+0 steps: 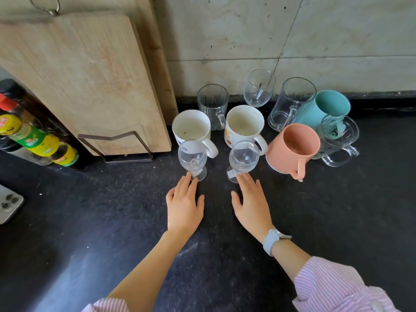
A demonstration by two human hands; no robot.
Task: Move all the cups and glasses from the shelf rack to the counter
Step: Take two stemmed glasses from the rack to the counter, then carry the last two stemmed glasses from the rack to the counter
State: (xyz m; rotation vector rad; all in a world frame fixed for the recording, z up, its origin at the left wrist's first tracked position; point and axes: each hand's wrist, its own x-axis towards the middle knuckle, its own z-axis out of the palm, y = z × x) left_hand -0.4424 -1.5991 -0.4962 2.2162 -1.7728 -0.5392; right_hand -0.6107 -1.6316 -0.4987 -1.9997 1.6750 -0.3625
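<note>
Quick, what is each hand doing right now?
Left hand: open, holding nothing, fingertips at a stemmed glass.
Right hand: open, holding nothing.

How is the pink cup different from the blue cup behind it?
The pink cup stands nearer the front of the counter; the blue cup sits further back by the wall. The pink cup's handle shows, pointing forward; the blue cup's handle is not visible. The pink cup is in full view, while the blue cup is partly hidden behind it and a clear glass mug. Both are solid-coloured, not see-through, upright and look empty.
</note>
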